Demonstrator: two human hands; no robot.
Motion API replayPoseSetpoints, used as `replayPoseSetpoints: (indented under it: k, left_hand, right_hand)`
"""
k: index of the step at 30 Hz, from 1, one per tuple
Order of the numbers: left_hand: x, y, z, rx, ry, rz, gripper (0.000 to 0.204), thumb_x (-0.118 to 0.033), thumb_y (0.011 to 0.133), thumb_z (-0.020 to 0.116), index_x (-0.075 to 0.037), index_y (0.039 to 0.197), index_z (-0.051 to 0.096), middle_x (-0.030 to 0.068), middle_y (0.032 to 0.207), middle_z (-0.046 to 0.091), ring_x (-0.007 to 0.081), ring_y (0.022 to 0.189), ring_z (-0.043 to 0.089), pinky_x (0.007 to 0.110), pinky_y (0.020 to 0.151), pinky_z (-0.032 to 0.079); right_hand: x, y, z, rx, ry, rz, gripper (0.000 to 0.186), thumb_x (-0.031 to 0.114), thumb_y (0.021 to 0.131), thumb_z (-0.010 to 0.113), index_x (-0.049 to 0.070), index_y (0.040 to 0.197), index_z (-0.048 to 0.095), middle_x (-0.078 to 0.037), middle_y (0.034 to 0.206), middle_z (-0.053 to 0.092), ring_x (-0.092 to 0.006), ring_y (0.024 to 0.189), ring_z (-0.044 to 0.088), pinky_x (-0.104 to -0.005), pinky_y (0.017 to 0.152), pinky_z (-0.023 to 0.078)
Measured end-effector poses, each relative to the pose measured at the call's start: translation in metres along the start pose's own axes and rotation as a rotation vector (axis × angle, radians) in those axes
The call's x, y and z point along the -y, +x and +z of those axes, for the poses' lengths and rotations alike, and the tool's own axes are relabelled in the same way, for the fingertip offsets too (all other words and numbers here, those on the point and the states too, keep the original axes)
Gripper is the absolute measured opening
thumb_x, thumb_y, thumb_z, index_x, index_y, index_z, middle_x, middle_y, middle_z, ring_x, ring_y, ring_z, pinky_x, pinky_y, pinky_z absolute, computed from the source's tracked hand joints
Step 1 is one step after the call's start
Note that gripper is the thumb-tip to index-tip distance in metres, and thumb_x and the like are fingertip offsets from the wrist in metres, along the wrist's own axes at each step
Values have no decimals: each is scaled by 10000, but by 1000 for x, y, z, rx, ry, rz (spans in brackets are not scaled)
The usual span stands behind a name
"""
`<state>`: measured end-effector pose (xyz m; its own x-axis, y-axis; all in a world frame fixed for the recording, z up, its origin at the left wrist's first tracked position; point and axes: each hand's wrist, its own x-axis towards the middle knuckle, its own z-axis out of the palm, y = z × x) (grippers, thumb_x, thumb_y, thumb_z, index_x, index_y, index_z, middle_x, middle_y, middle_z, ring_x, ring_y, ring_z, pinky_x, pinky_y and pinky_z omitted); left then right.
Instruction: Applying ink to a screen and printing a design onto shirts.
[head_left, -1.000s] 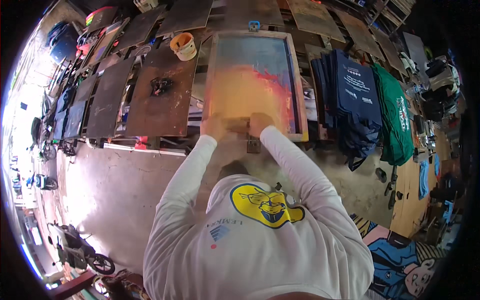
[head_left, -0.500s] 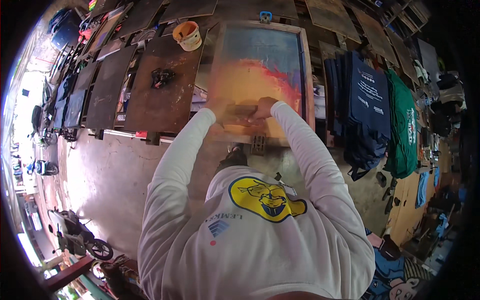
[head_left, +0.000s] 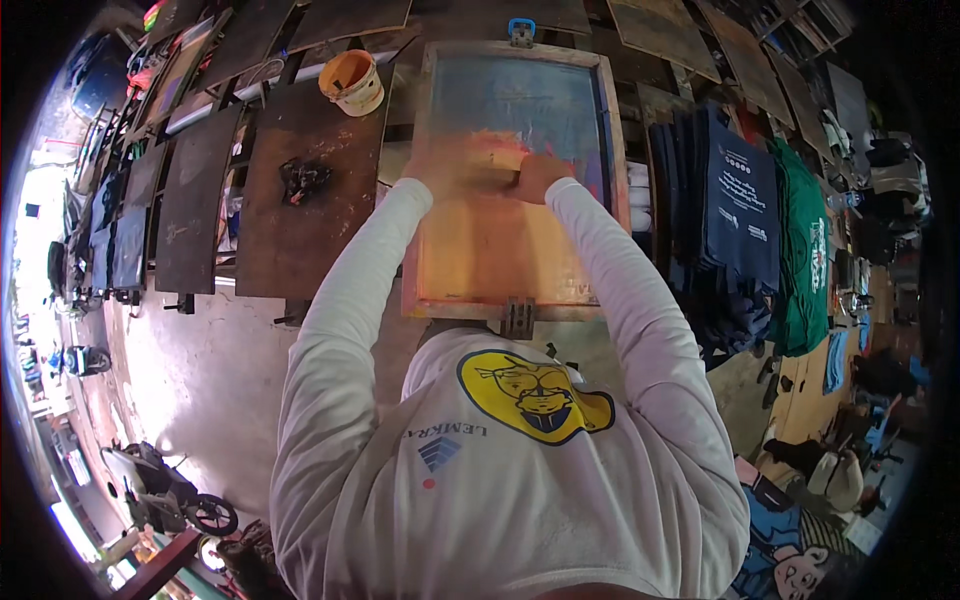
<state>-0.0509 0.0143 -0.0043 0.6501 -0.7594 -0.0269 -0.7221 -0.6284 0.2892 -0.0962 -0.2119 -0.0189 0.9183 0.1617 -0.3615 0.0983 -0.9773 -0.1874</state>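
A wood-rimmed printing screen [head_left: 615, 150] lies before me, its mesh blue-grey at the far end and orange nearer me. Across the mesh stands a squeegee [head_left: 488, 180], smeared by motion, with a patch of red-orange ink [head_left: 495, 141] just beyond it. My right hand [head_left: 542, 178] is closed around the squeegee's right end. At its left end is my left hand [head_left: 428, 172], too blurred to show single fingers, but it seems to grip the same tool. A metal hinge clamp [head_left: 518, 318] holds the screen's near edge.
To the left, a brown board [head_left: 300, 235] bears an orange-stained bucket [head_left: 352, 84] and a crumpled black bag [head_left: 304, 180]. Dark blue bags [head_left: 735, 200] and green fabric [head_left: 797, 250] hang at the right. A blue clip [head_left: 521, 32] sits at the screen's far edge.
Both hands and the squeegee have moved away from me over the mesh. More of the orange near part now shows. The whole screen sits slightly lower in view.
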Motion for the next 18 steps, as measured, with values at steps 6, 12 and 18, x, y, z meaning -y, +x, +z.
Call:
replayPoseSetpoints:
  k: [6,12,18]
  left_hand:
    - [-20,-23,29,-131,-87,-203,488,-434,735,790,-108,1052,613,125,1063,654,363,975,651,469,836,522]
    - [-42,-87,94,-144,48,-338,510,-351,721,806,-125,1109,564,102,1029,638,349,920,662,460,752,543]
    - [-82,-150,94,-213,-16,-285,408,-346,759,752,-127,1057,580,112,1022,649,347,893,673,464,754,541]
  right_hand:
    - [27,-38,20,-170,94,187,539,545,782,687,43,976,727,-186,980,724,-348,930,701,-443,824,560]
    - [42,-93,61,-183,72,147,316,347,799,690,73,950,737,-154,971,728,-323,921,707,-427,826,563]
    - [68,-153,82,-157,101,73,359,388,762,734,69,926,724,-181,929,723,-342,881,708,-433,810,566]
